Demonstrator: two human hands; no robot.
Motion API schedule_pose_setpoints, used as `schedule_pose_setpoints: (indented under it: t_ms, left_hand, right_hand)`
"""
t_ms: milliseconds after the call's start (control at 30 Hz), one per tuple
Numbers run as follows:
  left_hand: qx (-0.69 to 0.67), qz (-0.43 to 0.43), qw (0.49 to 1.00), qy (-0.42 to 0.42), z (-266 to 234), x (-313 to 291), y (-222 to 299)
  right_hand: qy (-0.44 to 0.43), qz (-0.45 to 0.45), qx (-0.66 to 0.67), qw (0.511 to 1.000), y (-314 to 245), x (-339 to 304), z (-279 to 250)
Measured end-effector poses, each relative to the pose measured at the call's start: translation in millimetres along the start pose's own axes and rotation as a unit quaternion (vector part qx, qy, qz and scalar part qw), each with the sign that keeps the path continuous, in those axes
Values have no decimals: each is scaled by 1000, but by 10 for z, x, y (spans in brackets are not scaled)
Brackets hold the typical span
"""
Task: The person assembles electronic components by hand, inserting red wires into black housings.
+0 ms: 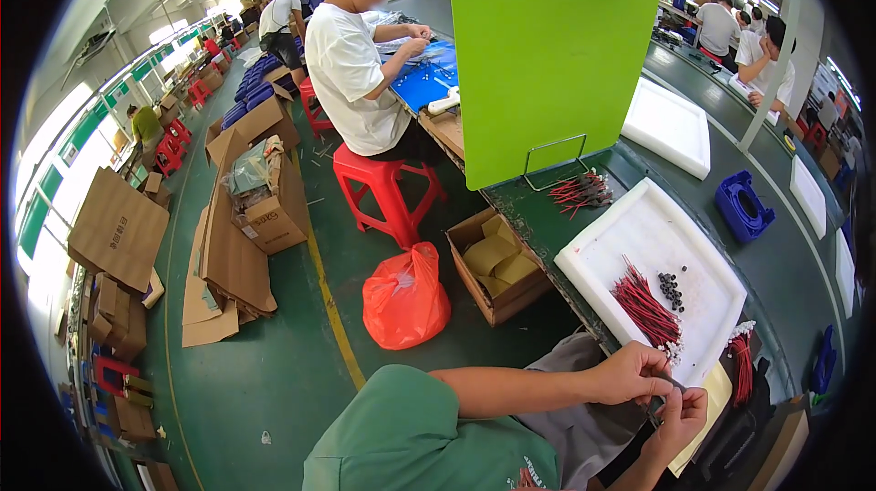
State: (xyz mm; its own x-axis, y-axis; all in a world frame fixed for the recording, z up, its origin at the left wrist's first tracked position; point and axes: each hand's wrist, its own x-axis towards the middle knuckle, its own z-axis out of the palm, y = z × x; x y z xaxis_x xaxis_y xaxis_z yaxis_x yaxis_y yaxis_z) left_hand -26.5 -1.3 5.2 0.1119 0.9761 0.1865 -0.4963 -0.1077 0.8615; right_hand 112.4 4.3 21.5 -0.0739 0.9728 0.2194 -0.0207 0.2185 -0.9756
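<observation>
Close together at the near corner of a white tray (584,256), my left hand (630,376) and my right hand (683,416) are both closed in a pinch. Between their fingertips is a small dark piece (673,384), too small and covered to tell its kind. Inside the tray, just beyond my hands, lies a bundle of red wires (641,305) with white ends. Several small black round parts (671,290) are scattered beside the bundle. Another bunch of red wires (743,368) rests outside the tray, to the right of my hands.
A green divider panel (557,62) stands at the far bench end, with more red wires (581,192) by its wire stand. Blue plastic housings (741,206) and white trays (671,126) sit on the conveyor. Left: an open carton (497,263), an orange bag (406,299), a co-worker on a red stool (383,185).
</observation>
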Motion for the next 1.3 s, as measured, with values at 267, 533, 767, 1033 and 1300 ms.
schedule_pose_setpoints:
  t_ms: [267,533,767,1033,1300]
  left_hand:
    - [8,-96,995,0,8,-34,52]
    - [-20,-63,995,76,-26,164,101]
    - [-4,-136,988,79,-95,52,107]
    - [-22,10,995,101,-237,-15,-23]
    - [63,51,988,129,-254,-175,167]
  right_hand:
    - [22,17,-87,996,-47,-23,52]
    - [24,70,25,997,-136,61,120]
    - [11,55,-8,998,-4,-14,153]
    - [-13,29,-8,999,18,-85,331]
    - [-70,28,53,996,29,-54,477]
